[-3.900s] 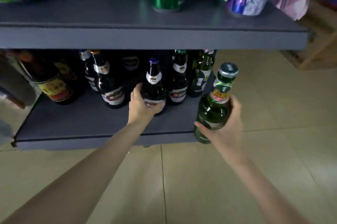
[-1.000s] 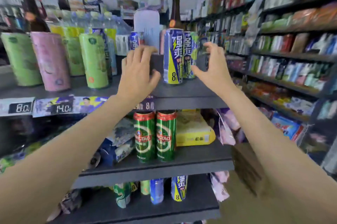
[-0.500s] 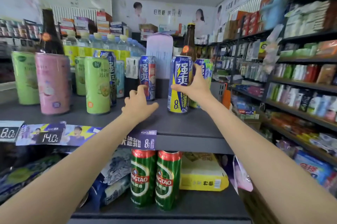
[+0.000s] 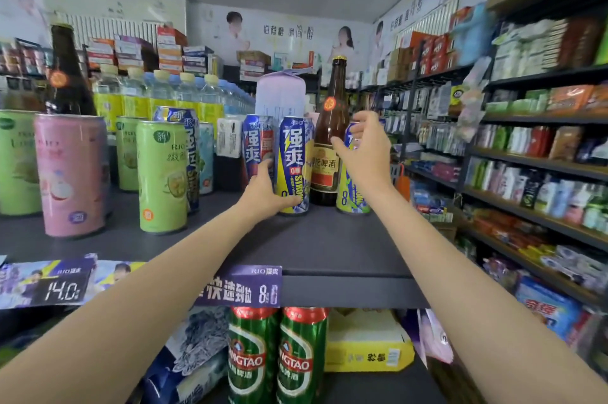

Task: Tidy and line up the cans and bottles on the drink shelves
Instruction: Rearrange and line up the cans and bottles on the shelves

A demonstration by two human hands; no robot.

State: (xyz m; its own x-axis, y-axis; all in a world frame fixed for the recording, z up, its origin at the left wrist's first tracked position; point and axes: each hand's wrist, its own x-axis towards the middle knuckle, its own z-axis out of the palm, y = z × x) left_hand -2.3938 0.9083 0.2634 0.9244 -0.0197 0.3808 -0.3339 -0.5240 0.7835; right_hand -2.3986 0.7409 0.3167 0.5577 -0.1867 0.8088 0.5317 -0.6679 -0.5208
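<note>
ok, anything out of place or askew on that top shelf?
A lone brown beer bottle stands among the blue-and-yellow cans, between the left hand and right hand. The cans are staggered, not in an even row. Nothing spilled or tipped.

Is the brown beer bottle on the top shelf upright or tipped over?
Upright. The brown beer bottle stands on its base on the top shelf, cap up, between two blue-and-yellow cans.
</note>
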